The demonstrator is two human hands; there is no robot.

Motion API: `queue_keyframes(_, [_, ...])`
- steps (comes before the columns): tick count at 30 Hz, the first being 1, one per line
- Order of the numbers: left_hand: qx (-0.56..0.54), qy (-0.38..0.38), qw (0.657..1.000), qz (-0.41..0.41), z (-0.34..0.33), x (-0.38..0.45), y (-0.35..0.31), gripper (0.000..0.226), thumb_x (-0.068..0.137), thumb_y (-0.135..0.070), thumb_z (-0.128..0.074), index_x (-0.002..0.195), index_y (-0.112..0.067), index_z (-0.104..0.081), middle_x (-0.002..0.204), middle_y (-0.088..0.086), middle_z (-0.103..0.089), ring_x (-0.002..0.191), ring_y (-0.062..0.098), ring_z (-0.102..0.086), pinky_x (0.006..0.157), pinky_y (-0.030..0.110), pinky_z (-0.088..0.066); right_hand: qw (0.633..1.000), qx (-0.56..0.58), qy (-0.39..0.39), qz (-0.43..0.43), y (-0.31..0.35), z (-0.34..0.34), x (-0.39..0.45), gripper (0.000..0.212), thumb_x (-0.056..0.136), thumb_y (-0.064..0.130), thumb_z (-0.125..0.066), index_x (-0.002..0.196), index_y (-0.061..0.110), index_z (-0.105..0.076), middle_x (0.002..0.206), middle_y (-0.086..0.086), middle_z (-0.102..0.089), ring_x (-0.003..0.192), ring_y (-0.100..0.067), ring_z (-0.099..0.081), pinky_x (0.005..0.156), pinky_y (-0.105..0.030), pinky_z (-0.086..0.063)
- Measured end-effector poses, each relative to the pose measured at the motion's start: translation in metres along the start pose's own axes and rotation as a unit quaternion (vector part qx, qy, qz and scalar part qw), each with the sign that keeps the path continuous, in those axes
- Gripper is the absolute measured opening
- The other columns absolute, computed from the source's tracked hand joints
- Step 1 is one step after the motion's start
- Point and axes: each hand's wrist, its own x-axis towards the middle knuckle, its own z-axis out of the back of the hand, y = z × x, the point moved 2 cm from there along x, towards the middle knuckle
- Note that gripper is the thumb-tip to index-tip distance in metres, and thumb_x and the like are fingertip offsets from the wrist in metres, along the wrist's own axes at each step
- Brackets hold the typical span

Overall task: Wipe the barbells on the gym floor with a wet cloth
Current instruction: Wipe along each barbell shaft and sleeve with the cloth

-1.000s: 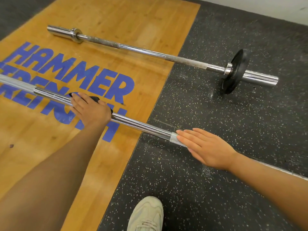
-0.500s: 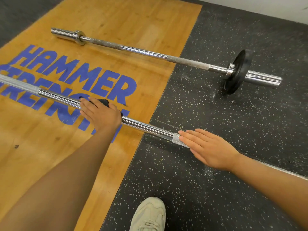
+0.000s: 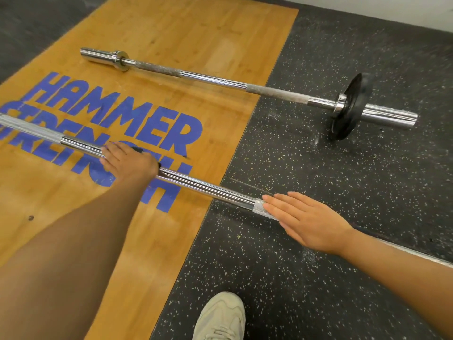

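Two barbells lie on the gym floor. The near barbell (image 3: 206, 186) crosses the wooden platform (image 3: 196, 40) onto the speckled rubber floor (image 3: 318, 168); its left end runs out of frame and its right stretch is hidden under the arm. The left hand (image 3: 128, 163) curls over the shaft, gripping a dark cloth (image 3: 137, 149) of which only a sliver shows. The right hand (image 3: 306, 222) rests flat, fingers straight, on the knurled part. The far barbell (image 3: 220, 81) carries a black plate (image 3: 350, 106). A pale shoe (image 3: 220, 317) is cut off at the bottom edge.
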Motion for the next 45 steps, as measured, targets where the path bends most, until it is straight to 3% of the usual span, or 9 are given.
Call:
queue_keyframes(6, [0.007,-0.008,1.000,0.020,0.002,0.000,-0.002,0.065,0.105,-0.029,-0.030,0.154,0.004,-0.004,0.164,0.016,0.003,0.150,0.032,0.010,0.121,0.045,0.009,1.000,-0.003,0.010,-0.001,-0.001,-0.002,0.000,0.055,0.103,0.032,-0.032,0.155,0.013,-0.027,0.160,-0.005,-0.031,0.139,-0.024,-0.046,0.112,-0.042,-0.029])
queue_keyframes(16, [-0.006,-0.023,0.965,-0.262,-0.024,-0.091,-0.019,0.067,0.096,-0.034,-0.023,0.142,0.012,-0.038,0.150,0.026,-0.036,0.147,0.039,-0.017,0.118,0.045,0.010,1.000,0.000,-0.005,0.003,0.001,0.001,0.001,0.054,0.103,0.031,-0.032,0.154,0.013,-0.030,0.159,-0.005,-0.033,0.137,-0.024,-0.049,0.112,-0.042,-0.030])
queue_keyframes(20, [-0.005,-0.038,0.988,-0.151,-0.002,-0.017,0.013,0.057,0.104,-0.024,-0.034,0.147,0.013,-0.025,0.156,0.028,-0.024,0.148,0.039,-0.010,0.119,0.050,-0.002,1.000,0.000,0.001,0.000,0.002,0.001,0.000,0.054,0.104,0.031,-0.032,0.154,0.013,-0.029,0.159,-0.005,-0.033,0.137,-0.024,-0.049,0.111,-0.042,-0.031])
queue_keyframes(25, [-0.074,-0.044,0.992,-0.089,-0.008,-0.028,0.008,0.061,0.105,-0.023,-0.037,0.151,0.010,-0.014,0.161,0.023,-0.010,0.150,0.036,0.001,0.120,0.048,0.006,1.000,-0.004,0.007,-0.001,0.001,0.000,0.001,0.054,0.103,0.032,-0.033,0.154,0.013,-0.030,0.159,-0.005,-0.033,0.137,-0.024,-0.047,0.112,-0.042,-0.030])
queue_keyframes(31, [-0.023,-0.046,0.937,-0.346,-0.044,-0.161,-0.041,0.062,0.099,-0.036,-0.025,0.128,0.011,-0.054,0.135,0.028,-0.052,0.136,0.043,-0.039,0.117,0.050,-0.007,1.000,-0.007,0.021,-0.006,0.001,0.001,0.000,0.055,0.103,0.032,-0.032,0.154,0.013,-0.029,0.159,-0.005,-0.033,0.137,-0.023,-0.048,0.112,-0.042,-0.030])
queue_keyframes(34, [-0.015,-0.054,0.915,-0.400,-0.044,-0.172,-0.046,0.057,0.099,-0.034,-0.029,0.122,0.008,-0.060,0.126,0.024,-0.059,0.128,0.040,-0.050,0.115,0.050,-0.016,1.000,-0.001,0.021,-0.011,0.002,0.001,0.000,0.052,0.107,0.032,-0.025,0.155,0.014,-0.028,0.159,-0.004,-0.034,0.137,-0.023,-0.048,0.112,-0.041,-0.030])
queue_keyframes(41, [-0.044,-0.083,0.966,-0.242,-0.022,-0.057,0.011,0.058,0.097,-0.033,-0.027,0.117,0.014,-0.053,0.126,0.032,-0.053,0.131,0.048,-0.039,0.114,0.060,-0.017,1.000,0.008,0.025,-0.011,0.001,0.001,0.001,0.051,0.107,0.033,-0.021,0.155,0.015,-0.025,0.159,-0.004,-0.034,0.137,-0.022,-0.048,0.111,-0.041,-0.031])
queue_keyframes(43, [-0.051,-0.063,0.978,-0.192,-0.021,-0.050,0.009,0.054,0.100,-0.029,-0.033,0.128,0.014,-0.048,0.139,0.032,-0.044,0.141,0.045,-0.027,0.119,0.055,-0.006,1.000,0.008,0.024,-0.014,0.000,0.001,0.001,0.051,0.108,0.033,-0.019,0.155,0.015,-0.026,0.159,-0.004,-0.035,0.137,-0.022,-0.049,0.111,-0.041,-0.031])
queue_keyframes(45, [-0.062,-0.065,0.981,-0.174,-0.022,-0.066,-0.005,0.046,0.099,-0.025,-0.039,0.120,0.014,-0.054,0.132,0.031,-0.050,0.135,0.043,-0.035,0.118,0.058,-0.010,0.999,0.013,0.029,-0.014,0.001,0.001,0.000,0.051,0.108,0.033,-0.015,0.154,0.014,-0.027,0.158,-0.004,-0.037,0.135,-0.023,-0.051,0.110,-0.041,-0.031])
